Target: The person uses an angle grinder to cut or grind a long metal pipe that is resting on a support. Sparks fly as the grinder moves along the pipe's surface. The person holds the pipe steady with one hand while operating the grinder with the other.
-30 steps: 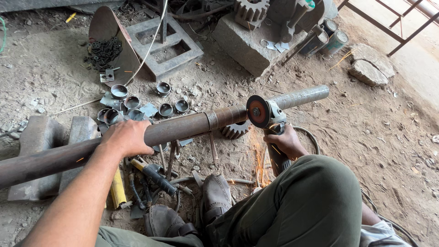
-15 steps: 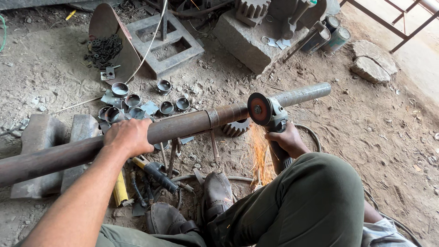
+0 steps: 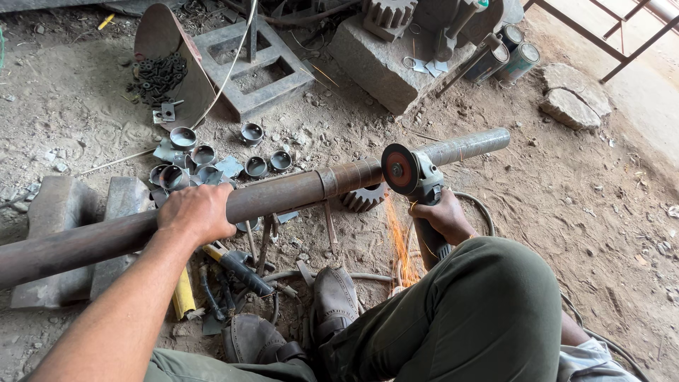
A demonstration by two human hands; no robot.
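I saw a few ways this could go bad. The pipe (image 3: pixel 233 205) was long and round, and it could roll if the left hand (image 3: pixel 196 212) let go a bit. Then the disc (image 3: pixel 399 170) could jam in the cut and kick the grinder (image 3: pixel 421 194) back. Sparks (image 3: pixel 399 240) fell near the shoes (image 3: pixel 332 301) and the knee (too close, I thought). The left hand was wrapped over the top of the pipe, fingers curled tight. The right hand (image 3: pixel 444 216) was shut around the grinder's handle, under the pipe. The pipe lay across the blocks (image 3: pixel 64 212), with the disc touching it where the rusty part met the grey part.
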